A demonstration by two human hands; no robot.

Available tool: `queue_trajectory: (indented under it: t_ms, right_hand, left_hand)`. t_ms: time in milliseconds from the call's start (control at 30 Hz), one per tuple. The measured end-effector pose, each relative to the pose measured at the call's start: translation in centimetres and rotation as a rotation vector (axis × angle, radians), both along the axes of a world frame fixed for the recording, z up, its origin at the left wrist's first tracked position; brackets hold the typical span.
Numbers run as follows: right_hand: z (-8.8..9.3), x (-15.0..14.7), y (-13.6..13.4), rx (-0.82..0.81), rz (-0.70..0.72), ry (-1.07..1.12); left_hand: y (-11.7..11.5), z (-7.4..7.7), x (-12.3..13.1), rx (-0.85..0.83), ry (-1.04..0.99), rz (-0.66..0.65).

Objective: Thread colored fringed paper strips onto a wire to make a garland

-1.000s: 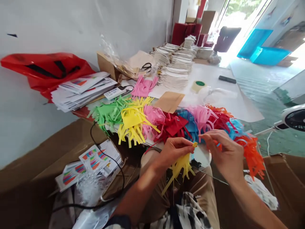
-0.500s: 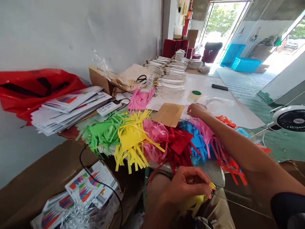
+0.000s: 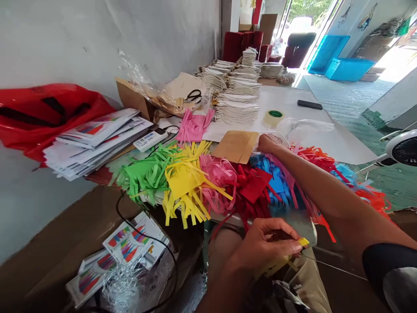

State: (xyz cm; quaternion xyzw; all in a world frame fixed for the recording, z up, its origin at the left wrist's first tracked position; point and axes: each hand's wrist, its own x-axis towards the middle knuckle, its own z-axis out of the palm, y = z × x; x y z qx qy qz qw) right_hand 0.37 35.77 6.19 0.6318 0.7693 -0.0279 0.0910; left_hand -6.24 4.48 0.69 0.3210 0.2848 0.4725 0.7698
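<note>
Low at the front, my left hand (image 3: 272,245) pinches a yellow paper fringe (image 3: 303,242) between thumb and fingertips. Its strips hang below the hand, and a thin string (image 3: 339,265) runs off to the right. My right hand (image 3: 269,144) reaches over the table to a clear plastic container (image 3: 282,138); its fingers are curled and the tips are hidden. Just left of that hand lies a brown paper envelope (image 3: 236,145). Between the hands lie fringed papers in dark red (image 3: 256,187), blue (image 3: 276,178) and pink (image 3: 218,178).
Green fringes (image 3: 143,169) and yellow fringes (image 3: 180,180) spread leftward. Behind are stacked white bundles (image 3: 237,106), a tape roll (image 3: 274,115), a phone (image 3: 309,104) and scissors (image 3: 194,95). Printed cards (image 3: 97,130) lie beside a red bag (image 3: 48,113). A fan (image 3: 404,148) stands right.
My right hand has sunk lower behind the fringes, toward the clear container. My left hand keeps its pinch on the yellow fringe. The whole view has shifted slightly.
</note>
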Motion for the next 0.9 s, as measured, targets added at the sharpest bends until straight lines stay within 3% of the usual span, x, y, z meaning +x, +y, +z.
queue_trajectory:
  t_ms: [333,500,767,900]
  right_hand:
    - [0.4,1.2,-0.1,0.007,-0.004,0.021]
    - [1.0,2.2,0.4,0.098,-0.075,0.069]
    - [4.7,3.7,-0.3,0.268,-0.029,0.24]
    - [6.6,3.9,-3.9,0.325,0.073,0.349]
  left_hand:
    - [0.8,-0.3,0.6,0.027,-0.032,0.07]
    - [1.0,-0.7,0.7,0.031,-0.039,0.086]
    - [1.2,-0.4,0.7,0.026,-0.049,0.113]
    - [1.2,0.0,0.5,0.04,-0.094,0.185]
